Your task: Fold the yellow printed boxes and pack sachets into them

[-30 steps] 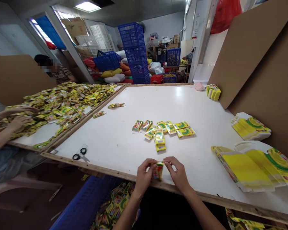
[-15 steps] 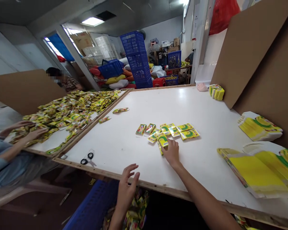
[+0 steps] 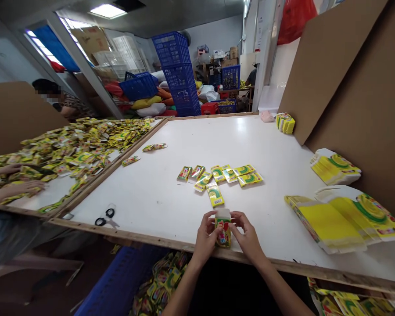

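Note:
Between my two hands, at the table's front edge, a small printed carton [image 3: 223, 237] stands with its red-and-green face toward me and a white flap up at the top. My left hand [image 3: 206, 235] grips its left side, thumb on the front. On the right side my right hand [image 3: 245, 232] holds it with thumb and fingers. Just beyond lies a flat yellow carton [image 3: 215, 195]. Several more yellow and green cartons [image 3: 203, 181] are spread behind it, two of them with the red-and-green face up [image 3: 184, 173].
Black-handled scissors [image 3: 105, 217] lie at the table's front left. Stacks of flat yellow cartons [image 3: 339, 224] line the right side. Past a wooden divider, a co-worker's hands [image 3: 23, 186] touch a heap of packets [image 3: 85, 145]. A blue crate [image 3: 118, 276] stands below the table edge.
My right hand has drawn a carton from the group back to the table's front edge. My left hand, empty before, has come over and taken hold of it too. The view has shifted right.

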### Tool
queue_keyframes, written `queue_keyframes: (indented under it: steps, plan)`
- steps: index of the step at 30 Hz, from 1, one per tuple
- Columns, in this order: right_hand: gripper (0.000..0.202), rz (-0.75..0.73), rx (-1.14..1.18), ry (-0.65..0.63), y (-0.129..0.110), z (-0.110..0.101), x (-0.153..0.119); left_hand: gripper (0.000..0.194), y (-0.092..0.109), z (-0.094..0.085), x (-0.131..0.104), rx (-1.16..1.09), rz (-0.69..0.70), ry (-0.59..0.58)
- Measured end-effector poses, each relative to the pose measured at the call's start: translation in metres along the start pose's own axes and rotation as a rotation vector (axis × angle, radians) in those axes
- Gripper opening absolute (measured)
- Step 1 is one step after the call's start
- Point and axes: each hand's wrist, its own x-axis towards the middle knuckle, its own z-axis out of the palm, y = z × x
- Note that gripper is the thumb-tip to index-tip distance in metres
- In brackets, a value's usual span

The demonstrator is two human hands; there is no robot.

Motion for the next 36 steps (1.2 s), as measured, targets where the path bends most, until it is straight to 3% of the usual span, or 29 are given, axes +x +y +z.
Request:
queue_keyframes:
  steps: [4, 9, 14, 20, 28, 36]
  plan:
    - [0.024, -0.032, -0.004, -0.093, 0.000, 0.001, 0.004, 0.029, -0.005, -0.005, 0.003, 0.029, -0.025, -0.059]
    - [0.026, -0.081, -0.026, -0.065, 0.002, 0.002, 0.012, 0.020, -0.008, -0.006, 0.012, 0.060, 0.010, -0.036]
    - [0.025, -0.111, -0.052, 0.004, 0.000, 0.001, 0.010, 0.032, -0.007, -0.005, 0.019, 0.049, 0.050, -0.024]
    - [0.019, -0.153, -0.112, -0.005, -0.006, 0.002, 0.006, 0.016, 0.000, -0.008, 0.018, 0.139, 0.049, -0.025]
    - [0.020, -0.097, -0.217, 0.075, -0.005, 0.007, 0.013, 0.015, 0.001, -0.002, 0.026, 0.158, 0.016, 0.040]
    - [0.022, -0.051, -0.236, 0.107, -0.006, 0.006, 0.016, 0.021, 0.003, -0.001, 0.034, 0.118, -0.021, 0.023]
